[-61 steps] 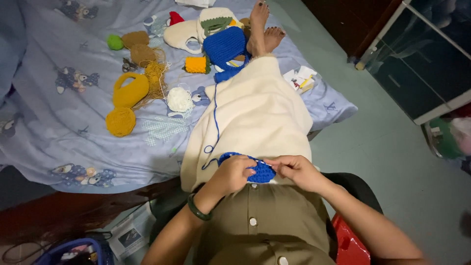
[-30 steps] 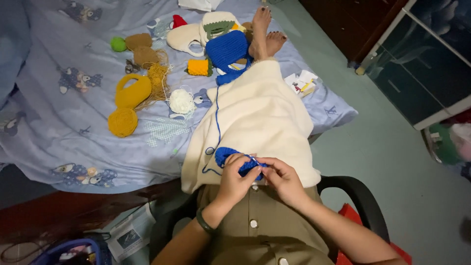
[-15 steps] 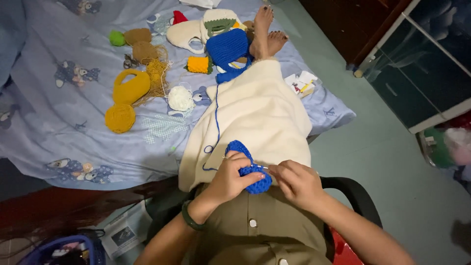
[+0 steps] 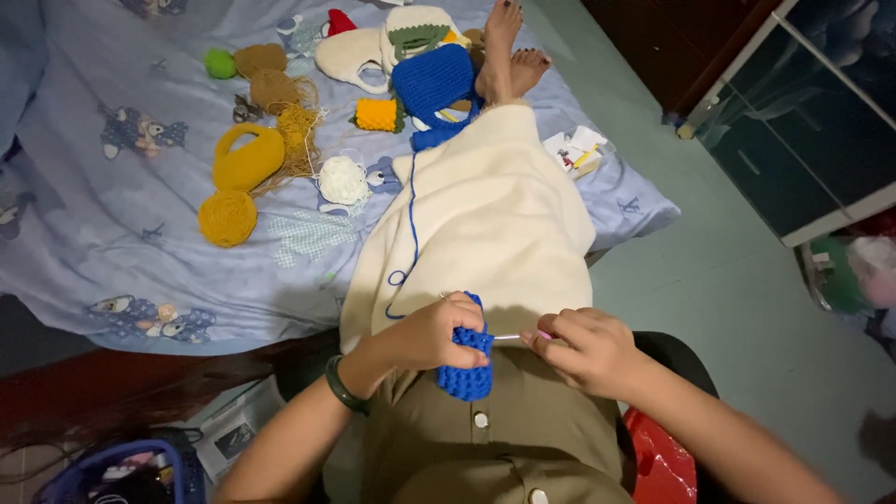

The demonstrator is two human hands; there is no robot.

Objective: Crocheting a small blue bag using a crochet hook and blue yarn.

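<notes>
On the bed (image 4: 112, 243), far left, lie a mustard yarn ball (image 4: 227, 217) and a finished mustard bag (image 4: 247, 159), with a white yarn ball (image 4: 343, 179) beside them. Farther along sits a blue crocheted bag (image 4: 434, 82), from which a blue yarn strand (image 4: 412, 224) runs down the cream skirt (image 4: 495, 224). Near, the left hand (image 4: 431, 331) is grasping a small blue crochet piece (image 4: 466, 359) on the lap. The right hand (image 4: 583, 350) pinches a thin crochet hook (image 4: 523, 336) pointing into it. The piece looks short, so I judge most rows are left.
</notes>
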